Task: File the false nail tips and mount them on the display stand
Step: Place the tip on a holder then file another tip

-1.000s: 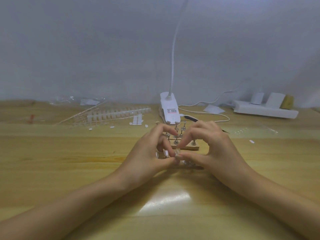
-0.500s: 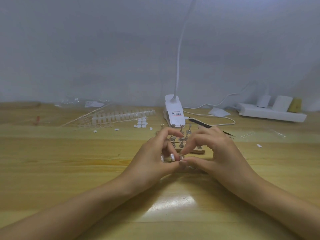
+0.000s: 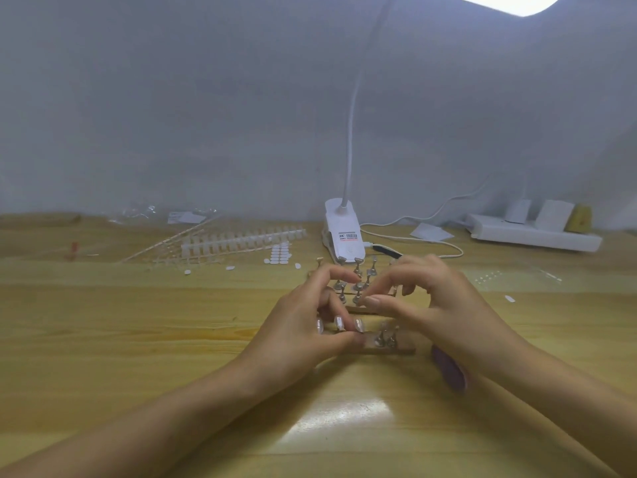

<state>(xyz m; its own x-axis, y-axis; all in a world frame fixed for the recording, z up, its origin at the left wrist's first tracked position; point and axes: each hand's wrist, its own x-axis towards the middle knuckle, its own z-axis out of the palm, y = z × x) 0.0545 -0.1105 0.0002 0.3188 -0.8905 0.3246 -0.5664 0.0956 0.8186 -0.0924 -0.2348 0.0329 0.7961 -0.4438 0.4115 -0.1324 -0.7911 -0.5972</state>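
pressure should be gentle as the left hand (image 3: 303, 326) pinches a nail tip (image 3: 359, 325) on the stand (image 3: 396, 348); whether the curled right hand (image 3: 437, 305) holds anything cannot be told.

The left hand (image 3: 303, 326) and right hand (image 3: 437, 305) were curled over the wooden display stand (image 3: 396, 348) on the table (image 3: 138, 339), the left thumb touching its front bar beside three mounted nail tips (image 3: 339, 322), a purple object (image 3: 448, 370) showing beneath the right wrist and a white lamp base (image 3: 344, 232) just behind.
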